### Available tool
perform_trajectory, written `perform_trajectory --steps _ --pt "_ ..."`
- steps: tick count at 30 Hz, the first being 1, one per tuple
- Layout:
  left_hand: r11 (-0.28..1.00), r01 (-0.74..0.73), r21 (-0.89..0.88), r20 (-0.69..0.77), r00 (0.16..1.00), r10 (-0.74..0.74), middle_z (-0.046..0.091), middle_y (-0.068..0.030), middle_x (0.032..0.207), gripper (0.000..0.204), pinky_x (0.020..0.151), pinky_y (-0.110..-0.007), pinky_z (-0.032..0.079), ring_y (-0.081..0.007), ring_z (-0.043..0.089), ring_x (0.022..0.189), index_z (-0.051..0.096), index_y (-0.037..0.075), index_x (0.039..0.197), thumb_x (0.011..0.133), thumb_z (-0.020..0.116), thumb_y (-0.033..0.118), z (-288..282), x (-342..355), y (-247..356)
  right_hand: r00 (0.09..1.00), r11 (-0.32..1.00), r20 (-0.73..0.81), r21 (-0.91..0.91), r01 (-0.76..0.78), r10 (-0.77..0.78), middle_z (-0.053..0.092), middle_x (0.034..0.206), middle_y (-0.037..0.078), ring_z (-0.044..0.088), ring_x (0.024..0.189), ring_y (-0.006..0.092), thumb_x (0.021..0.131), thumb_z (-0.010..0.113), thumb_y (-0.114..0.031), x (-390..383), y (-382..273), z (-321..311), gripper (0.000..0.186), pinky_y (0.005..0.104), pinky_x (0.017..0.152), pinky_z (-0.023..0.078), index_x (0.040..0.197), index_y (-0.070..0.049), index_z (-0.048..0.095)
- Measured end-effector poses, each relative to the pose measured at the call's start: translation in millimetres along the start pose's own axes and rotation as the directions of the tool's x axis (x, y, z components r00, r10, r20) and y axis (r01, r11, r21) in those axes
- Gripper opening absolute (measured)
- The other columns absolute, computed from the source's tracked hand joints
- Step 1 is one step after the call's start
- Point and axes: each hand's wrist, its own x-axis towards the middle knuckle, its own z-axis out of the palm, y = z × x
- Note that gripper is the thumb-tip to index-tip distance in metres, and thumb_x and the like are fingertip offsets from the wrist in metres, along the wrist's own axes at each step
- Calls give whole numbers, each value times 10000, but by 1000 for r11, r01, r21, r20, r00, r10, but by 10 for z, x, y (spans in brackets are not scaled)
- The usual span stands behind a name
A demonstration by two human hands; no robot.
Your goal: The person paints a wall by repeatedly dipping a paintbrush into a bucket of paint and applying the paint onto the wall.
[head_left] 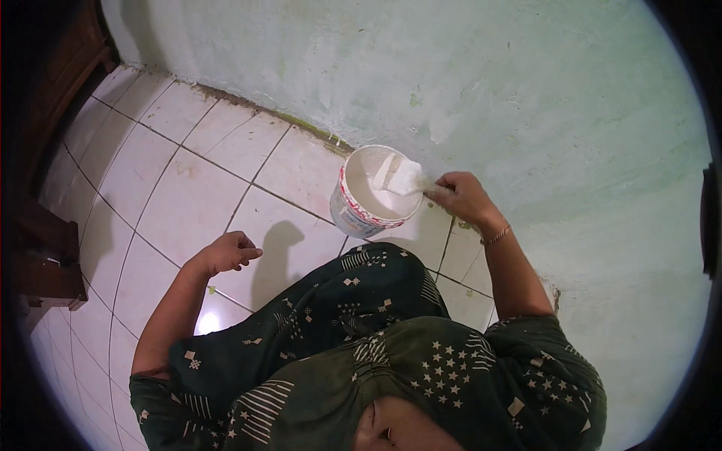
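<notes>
My right hand point(464, 198) is closed round the handle of a paintbrush point(406, 177), whose wide head is coated in white. The brush is held over the mouth of a white bucket point(353, 213) that has red and grey markings round its side. White paint point(385, 201) shows inside the bucket below the brush. Whether the bristles touch the paint or the inner wall, I cannot tell. Off to the left of the bucket, my left hand point(230, 253) hangs above the floor with its fingers loosely curled, and I see nothing in it.
The bucket stands on a white tiled floor point(195, 180) close to the foot of a pale green, patchy wall point(481, 83). Dirt and green stains line the wall's base. Dark wooden furniture point(56, 252) stands at the left. My knee, under dark patterned cloth point(376, 282), is just below the bucket.
</notes>
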Motion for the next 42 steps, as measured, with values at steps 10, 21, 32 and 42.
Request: perform_trajectory --steps 10,21,32,42 --pt "998 -32 -60 36 999 34 587 -145 947 437 676 -320 516 -212 596 839 518 -54 1010 810 654 309 127 -30 290 975 763 44 615 -199 219 514 620 20 460 469 84 769 637 -69 -484 264 602 205 246 415 364 951 13 587" --pt "977 -107 -183 67 990 121 576 -157 993 489 704 -325 513 -230 592 882 508 -58 1061 819 645 343 250 137 732 979 446 164 890 -94 -120 509 693 8 538 571 107 754 553 3 -614 -32 413 354 226 544 449 1107 36 556" --pt "975 -130 -182 13 991 135 541 -165 1048 532 738 -343 515 -241 583 893 476 -73 1095 857 589 389 454 286 1283 802 876 -392 -24 481 -451 555 794 104 586 716 278 748 642 -65 -663 -339 507 274 325 617 495 1018 -58 597" --pt "950 -53 -308 26 998 64 474 -207 1157 655 773 -366 512 -314 557 979 391 -100 1187 854 574 433 615 356 1476 825 837 -141 -89 540 -548 537 809 83 586 728 275 706 573 -59 -638 -69 529 210 376 603 477 916 -53 581"
